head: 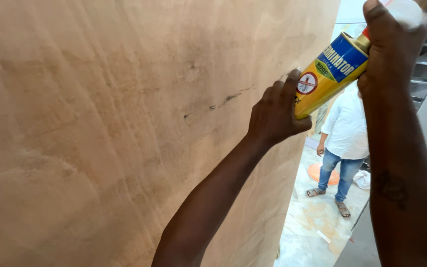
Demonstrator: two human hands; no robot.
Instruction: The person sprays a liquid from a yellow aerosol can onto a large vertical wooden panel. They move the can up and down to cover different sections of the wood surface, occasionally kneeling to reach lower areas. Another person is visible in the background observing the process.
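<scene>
Both hands grip yellow-blue can: L hand (275, 114) at base, R hand (389, 47) at cap, by plywood sheet (124, 123) edge; floor (317, 217) open beyond.

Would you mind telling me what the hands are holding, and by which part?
Both hold one yellow-and-blue spray can: the left hand grips its bottom end, the right hand its top, by the cap.

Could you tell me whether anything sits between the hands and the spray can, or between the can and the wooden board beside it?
Nothing visible does. The left hand grips the lower end of the yellow and blue spray can, the right hand wraps its top. The can lies right against the plywood board; a person stands well behind.
</scene>
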